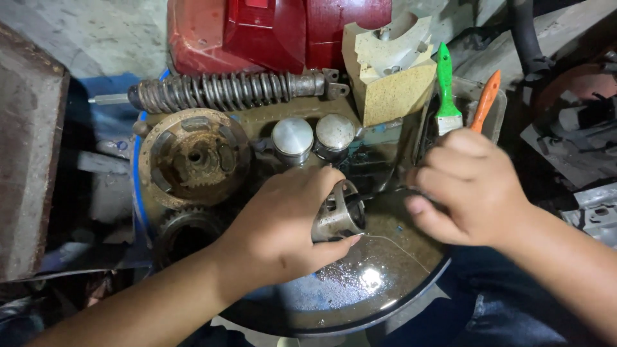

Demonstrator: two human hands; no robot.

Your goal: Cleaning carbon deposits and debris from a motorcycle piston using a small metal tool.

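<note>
Head view: piston (337, 215) in left hand (289, 222), right hand (472, 186) just beside.

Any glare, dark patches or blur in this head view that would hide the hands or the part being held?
Head view: a bright glare spot sits on the oily liquid in the basin; the left hand, the metal piston it holds, and the right hand are evenly lit and sharp; the lower left corner falls into deep shadow; edges bend slightly, as with a wide lens.
</note>
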